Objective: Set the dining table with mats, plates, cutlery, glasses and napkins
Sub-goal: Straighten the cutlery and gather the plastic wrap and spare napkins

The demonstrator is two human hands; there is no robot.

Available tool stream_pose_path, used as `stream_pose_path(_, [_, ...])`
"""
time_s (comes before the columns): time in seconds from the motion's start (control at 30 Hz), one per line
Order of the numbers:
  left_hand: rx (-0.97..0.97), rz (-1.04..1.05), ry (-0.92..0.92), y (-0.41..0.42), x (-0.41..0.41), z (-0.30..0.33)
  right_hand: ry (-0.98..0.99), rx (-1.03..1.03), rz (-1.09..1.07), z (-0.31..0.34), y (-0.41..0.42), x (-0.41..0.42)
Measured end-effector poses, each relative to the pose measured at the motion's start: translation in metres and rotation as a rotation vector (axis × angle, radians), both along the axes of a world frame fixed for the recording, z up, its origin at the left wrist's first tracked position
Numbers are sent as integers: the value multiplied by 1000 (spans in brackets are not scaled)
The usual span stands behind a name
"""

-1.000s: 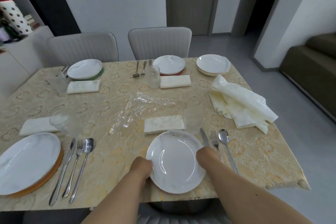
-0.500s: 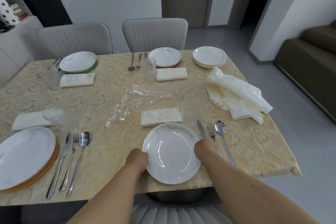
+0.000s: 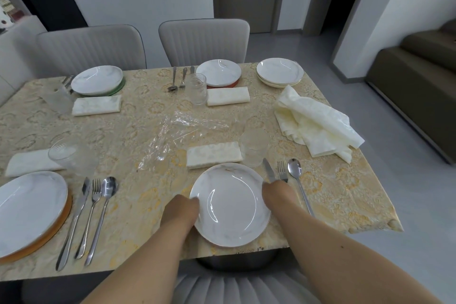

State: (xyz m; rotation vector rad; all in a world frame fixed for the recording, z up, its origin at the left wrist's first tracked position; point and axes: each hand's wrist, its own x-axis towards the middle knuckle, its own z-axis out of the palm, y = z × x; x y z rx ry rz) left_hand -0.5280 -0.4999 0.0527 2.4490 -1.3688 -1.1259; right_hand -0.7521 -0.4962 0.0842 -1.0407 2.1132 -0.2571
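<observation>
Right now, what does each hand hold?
Left hand: grips the left rim of the plate.
Right hand: grips its right rim.

1. Both forearms are bare, with no sleeves in view.
2. The left hand (image 3: pixel 182 210) and the right hand (image 3: pixel 276 191) carry no gloves; no rings, watch or bracelets can be seen.
3. A small dark mark sits on the right forearm (image 3: pixel 341 246).

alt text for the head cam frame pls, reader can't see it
Both hands, left hand and right hand, grip opposite edges of a white plate at the near edge of a dining table. Beside it lie a knife, fork, spoon and folded napkin; three other places are set.
</observation>
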Motion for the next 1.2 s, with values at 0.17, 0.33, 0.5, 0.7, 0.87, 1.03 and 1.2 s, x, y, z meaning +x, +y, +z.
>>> stream_pose_path(0.17, [-101, 123, -8, -37, 8, 10, 118, -390, -162, 4, -16, -10])
stream_pose_path(0.33, [-108, 305, 157, -77, 3, 11, 98, -639, -76, 8, -47, -14])
stream_pose_path(0.5, [-81, 350, 204, -100, -9, 1, -22, -620, 72, -2, -66, -11])
stream_pose_path(0.7, [-44, 337, 134, -114, -13, -7, -69, -567, 80, -18, -79, -14])
stream_pose_path(0.87, [-13, 246, 26, -121, -13, -6, -110, -592, 68, -20, -81, -16])
stream_pose_path(1.03, [-17, 161, 9, -125, -8, -5, -162, -616, 73, -21, -84, -19])
stream_pose_path(1.2, [-3, 98, -20, -127, -4, -5, -181, -612, 79, -22, -85, -20])
